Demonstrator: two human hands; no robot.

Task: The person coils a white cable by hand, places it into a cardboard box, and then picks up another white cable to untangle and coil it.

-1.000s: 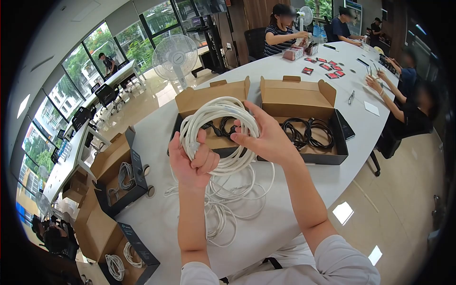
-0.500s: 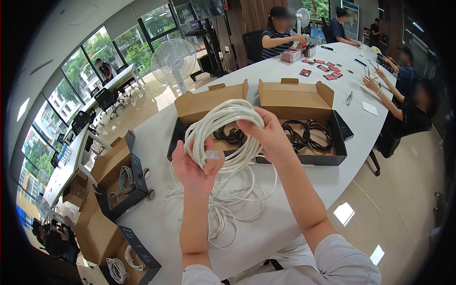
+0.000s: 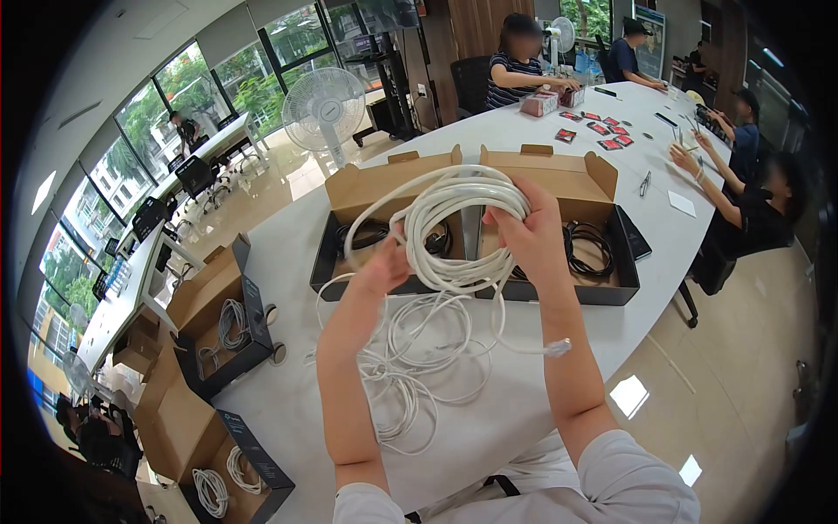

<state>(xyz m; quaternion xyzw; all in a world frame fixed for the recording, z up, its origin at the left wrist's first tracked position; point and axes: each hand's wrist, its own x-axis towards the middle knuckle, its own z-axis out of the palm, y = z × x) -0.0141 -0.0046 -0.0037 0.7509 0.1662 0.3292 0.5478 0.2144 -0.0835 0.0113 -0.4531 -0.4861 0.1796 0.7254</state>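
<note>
At the far left of my feed, an open box (image 3: 255, 447) holds white cable bundles (image 3: 209, 491), and just above it a second box (image 3: 258, 316) holds a grey cable (image 3: 233, 323); both sit at the edge of the white surface (image 3: 301, 384). My left hand (image 3: 377, 266) is next, beside the left edge of the white coil (image 3: 458, 274); its fingers are blurred, so I can't tell whether they grip a strand. A loose loop swings out around that side. Below, more white cables (image 3: 406, 393) lie tangled on the surface. The coil itself is up in the air, in front of two open boxes holding black cables (image 3: 589, 249). My right hand (image 3: 537, 229) has its fingers clamped on the coil's right side. A clear connector (image 3: 558, 348) hangs over my right forearm. Farther right, red packets (image 3: 602, 127) lie scattered near a seated co-worker (image 3: 759, 205).
</note>
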